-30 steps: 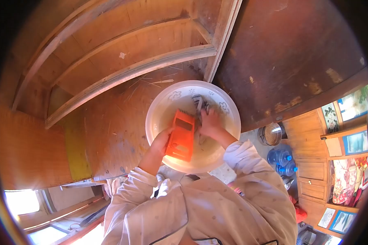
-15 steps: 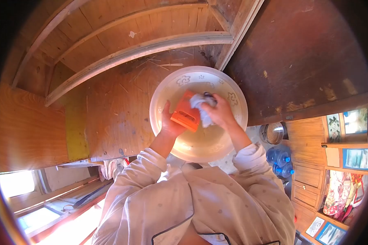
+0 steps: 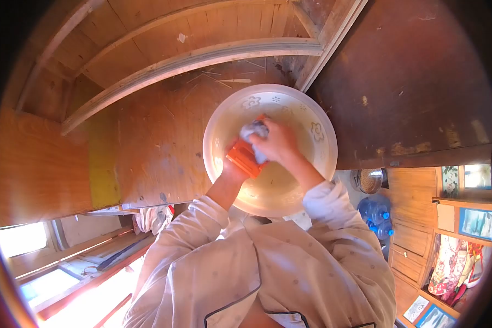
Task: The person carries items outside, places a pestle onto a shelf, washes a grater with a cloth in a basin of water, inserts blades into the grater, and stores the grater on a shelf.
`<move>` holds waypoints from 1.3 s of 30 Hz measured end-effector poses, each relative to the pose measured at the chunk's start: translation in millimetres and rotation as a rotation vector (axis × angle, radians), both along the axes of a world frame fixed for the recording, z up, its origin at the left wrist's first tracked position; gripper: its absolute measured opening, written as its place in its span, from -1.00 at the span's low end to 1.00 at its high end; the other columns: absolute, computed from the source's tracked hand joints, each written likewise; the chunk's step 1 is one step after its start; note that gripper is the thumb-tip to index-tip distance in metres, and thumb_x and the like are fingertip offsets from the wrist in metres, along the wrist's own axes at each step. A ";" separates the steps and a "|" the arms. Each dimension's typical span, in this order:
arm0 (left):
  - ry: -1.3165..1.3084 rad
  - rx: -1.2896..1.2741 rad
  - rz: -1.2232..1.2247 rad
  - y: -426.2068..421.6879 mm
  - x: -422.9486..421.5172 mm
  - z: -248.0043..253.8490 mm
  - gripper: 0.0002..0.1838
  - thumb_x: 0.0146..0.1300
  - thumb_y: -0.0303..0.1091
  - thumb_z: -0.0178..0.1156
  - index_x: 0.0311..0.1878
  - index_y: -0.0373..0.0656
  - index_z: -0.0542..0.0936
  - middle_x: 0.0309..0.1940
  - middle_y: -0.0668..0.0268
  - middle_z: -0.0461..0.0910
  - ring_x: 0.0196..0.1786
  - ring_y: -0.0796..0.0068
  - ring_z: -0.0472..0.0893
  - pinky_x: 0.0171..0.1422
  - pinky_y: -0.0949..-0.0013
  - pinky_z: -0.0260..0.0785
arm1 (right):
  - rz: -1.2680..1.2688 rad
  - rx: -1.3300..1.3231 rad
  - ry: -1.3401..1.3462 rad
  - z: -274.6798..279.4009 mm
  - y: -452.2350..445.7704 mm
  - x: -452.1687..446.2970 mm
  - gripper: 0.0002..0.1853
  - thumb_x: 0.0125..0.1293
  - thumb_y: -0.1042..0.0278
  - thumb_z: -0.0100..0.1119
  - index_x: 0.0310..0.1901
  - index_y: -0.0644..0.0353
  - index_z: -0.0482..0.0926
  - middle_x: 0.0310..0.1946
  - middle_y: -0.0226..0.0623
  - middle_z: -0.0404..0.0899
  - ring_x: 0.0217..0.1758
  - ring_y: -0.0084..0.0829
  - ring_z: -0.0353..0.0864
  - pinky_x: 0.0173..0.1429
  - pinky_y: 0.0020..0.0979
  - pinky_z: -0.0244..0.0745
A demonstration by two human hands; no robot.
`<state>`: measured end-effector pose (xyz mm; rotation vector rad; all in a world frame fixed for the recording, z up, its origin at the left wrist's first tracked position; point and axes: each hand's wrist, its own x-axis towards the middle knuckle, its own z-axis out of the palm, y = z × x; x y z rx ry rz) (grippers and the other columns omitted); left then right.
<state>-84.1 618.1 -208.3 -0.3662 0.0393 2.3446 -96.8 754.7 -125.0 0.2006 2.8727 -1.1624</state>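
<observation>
A large white basin (image 3: 212, 117) with a flower pattern inside its wall holds cloudy water. Over it, my left hand (image 3: 234, 167) grips an orange plastic box-like piece (image 3: 246, 159) with a slot along its near side; its exact kind I cannot tell. My right hand (image 3: 279, 143) is closed around a wet whitish cloth (image 3: 253, 131), pressed on the upper face of the orange piece. The right hand and cloth hide much of that face. The left fingers are mostly behind the piece.
The basin stands by a worn wooden panel (image 3: 147, 142) with splinters on it. A dark brown board (image 3: 410, 93) rises at the right. Blue water jugs (image 3: 374, 210) and a round woven-looking container (image 3: 369, 180) stand lower right, near wooden cabinets (image 3: 410, 229).
My right hand and the cloth have moved left and slightly down across the orange piece. The piece is tilted differently and sits a little farther left in the basin.
</observation>
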 end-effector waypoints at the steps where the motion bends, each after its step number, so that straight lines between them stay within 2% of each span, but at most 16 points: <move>1: -0.034 0.066 -0.003 0.6 -5.8 -6.1 -0.44 0.32 0.05 -0.24 0.24 -0.09 0.33 0.24 0.18 0.34 0.28 0.03 0.30 0.28 -0.22 0.12 | 0.041 0.051 0.089 -3.0 -9.2 8.8 -0.54 -0.03 0.03 0.27 -0.22 0.26 0.58 -0.24 -0.07 0.59 -0.11 -0.09 0.57 -0.01 -0.17 0.44; 3: 0.022 0.142 -0.056 2.1 -11.1 -9.5 -0.47 0.32 0.04 -0.23 0.20 -0.08 0.37 0.21 0.21 0.37 0.25 0.04 0.33 0.21 -0.23 0.19 | 0.119 0.155 0.281 -10.0 -16.4 16.5 -0.54 -0.05 0.03 0.29 -0.22 0.24 0.58 -0.24 -0.07 0.59 -0.11 -0.10 0.57 0.00 -0.17 0.44; 5: 0.192 0.152 -0.145 -1.6 -5.5 -6.8 -0.50 0.31 0.03 -0.20 0.16 -0.07 0.40 0.18 0.23 0.40 0.22 0.06 0.36 0.16 -0.20 0.25 | 0.028 0.024 0.007 -20.4 -4.9 -3.8 -0.49 -0.01 0.01 0.26 -0.11 0.23 0.55 -0.23 -0.04 0.59 -0.11 -0.10 0.58 0.00 -0.18 0.44; 8: 0.069 -0.002 -0.123 4.2 0.6 15.0 -0.51 0.29 -0.04 -0.11 0.20 -0.08 0.37 0.15 0.12 0.41 0.18 0.04 0.39 0.17 -0.12 0.26 | -0.144 -0.162 -0.192 -30.9 15.2 -20.4 -0.52 0.05 0.00 0.19 -0.09 0.20 0.55 -0.23 -0.01 0.60 -0.12 -0.09 0.59 0.00 -0.19 0.46; 11: 0.034 -0.050 -0.141 3.2 1.0 28.6 -0.53 0.28 -0.13 -0.10 0.21 -0.12 0.35 0.11 0.12 0.43 0.13 0.07 0.42 0.15 -0.10 0.28 | -0.088 0.179 -0.060 -60.1 38.7 -31.5 -0.51 0.10 -0.05 0.13 -0.10 0.21 0.55 -0.21 0.01 0.60 -0.10 -0.08 0.59 -0.01 -0.18 0.46; 14: -0.013 -0.158 -0.197 -4.3 9.0 50.7 -0.57 0.28 -0.19 -0.10 0.16 -0.15 0.35 0.04 0.15 0.47 0.04 0.13 0.48 0.06 -0.02 0.38 | -0.173 0.034 -0.187 -48.5 56.0 -34.3 -0.50 0.13 -0.07 0.09 -0.09 0.21 0.54 -0.15 0.00 0.58 -0.05 -0.07 0.57 0.01 -0.16 0.44; 17: 0.003 -0.244 -0.238 -21.0 9.5 65.9 -0.60 0.29 -0.21 -0.09 0.13 -0.20 0.36 -0.03 0.15 0.51 -0.02 0.20 0.52 0.01 0.06 0.42 | -0.209 0.263 -0.181 -65.6 77.1 -29.8 -0.49 0.14 -0.08 0.09 -0.06 0.20 0.52 -0.09 -0.01 0.56 0.00 -0.07 0.54 0.05 -0.14 0.41; 21: 0.035 -0.328 -0.243 -28.3 11.9 81.2 -0.61 0.28 -0.19 -0.06 0.10 -0.20 0.38 -0.09 0.17 0.54 -0.08 0.25 0.54 -0.04 0.12 0.44 | -0.238 0.366 -0.292 -79.2 78.6 -25.4 -0.50 0.16 -0.07 0.08 -0.01 0.15 0.51 -0.04 -0.04 0.54 0.05 -0.09 0.52 0.11 -0.15 0.40; 26: 0.101 -0.541 -0.339 -24.3 11.8 82.3 -0.54 0.23 -0.17 0.07 0.15 -0.16 0.37 -0.10 0.24 0.52 -0.10 0.38 0.51 -0.08 0.26 0.39 | -0.050 0.598 -0.452 -62.6 74.5 -19.6 -0.45 0.06 -0.07 0.18 0.02 0.13 0.52 0.00 -0.09 0.53 0.08 -0.16 0.52 0.12 -0.20 0.43; 29: 0.399 -0.865 -0.340 -11.2 11.2 114.3 -0.50 0.23 -0.19 0.08 0.21 -0.15 0.35 -0.09 0.24 0.51 -0.10 0.43 0.49 -0.03 0.34 0.34 | 0.062 0.736 -0.462 -67.1 72.7 -13.1 -0.38 -0.04 -0.06 0.26 0.04 0.13 0.51 0.02 -0.14 0.53 0.09 -0.19 0.52 0.14 -0.22 0.43; 31: 0.505 -0.882 -0.242 -3.3 10.8 122.4 -0.47 0.17 -0.19 0.14 0.20 -0.18 0.39 -0.09 0.24 0.51 -0.06 0.46 0.47 0.03 0.39 0.30 | 0.239 0.855 -0.684 -84.7 78.5 -11.6 -0.32 0.00 -0.09 0.23 0.18 -0.02 0.41 0.04 -0.15 0.53 0.12 -0.18 0.50 0.11 -0.19 0.43; 33: 0.764 -0.994 -0.189 4.6 8.6 94.1 -0.49 0.08 -0.19 0.18 0.10 -0.22 0.50 -0.09 0.18 0.53 -0.03 0.39 0.49 0.05 0.38 0.32 | 0.175 0.516 -0.479 -89.0 78.6 -1.6 -0.33 -0.02 -0.10 0.25 0.15 0.02 0.43 0.01 -0.14 0.53 0.10 -0.18 0.51 0.08 -0.19 0.44; 34: 0.848 -1.023 -0.264 1.3 4.2 106.1 -0.50 0.10 -0.20 0.18 0.10 -0.22 0.49 -0.06 0.17 0.51 -0.01 0.36 0.49 0.08 0.38 0.31 | 0.149 0.349 -0.381 -86.0 77.1 3.5 -0.33 -0.03 -0.10 0.26 0.13 0.04 0.44 0.00 -0.13 0.54 0.09 -0.18 0.51 0.07 -0.20 0.44; 36: 1.000 -1.080 -0.427 -10.1 -0.4 126.8 -0.51 0.13 -0.21 0.18 0.12 -0.22 0.49 0.00 0.15 0.49 0.04 0.30 0.47 0.13 0.38 0.29 | 0.145 0.256 -0.180 -71.4 71.1 17.7 -0.32 -0.04 -0.13 0.25 0.11 0.08 0.44 -0.01 -0.12 0.54 0.08 -0.17 0.51 0.06 -0.20 0.43; 37: 1.040 -1.077 -0.378 -15.6 -1.2 125.9 -0.52 0.12 -0.22 0.18 0.10 -0.23 0.50 0.02 0.12 0.48 0.06 0.28 0.47 0.15 0.37 0.29 | 0.143 0.198 -0.078 -66.2 66.3 18.4 -0.31 -0.05 -0.14 0.25 0.10 0.10 0.44 -0.02 -0.11 0.54 0.08 -0.16 0.51 0.06 -0.20 0.42; 39: 1.119 -1.075 -0.290 -32.7 -0.3 126.8 -0.55 0.11 -0.24 0.19 0.05 -0.26 0.53 0.06 0.06 0.47 0.11 0.24 0.47 0.18 0.37 0.28 | 0.101 0.177 -0.142 -69.5 64.4 10.0 -0.31 -0.03 -0.14 0.24 0.10 0.14 0.43 -0.03 -0.10 0.54 0.07 -0.15 0.50 0.08 -0.21 0.40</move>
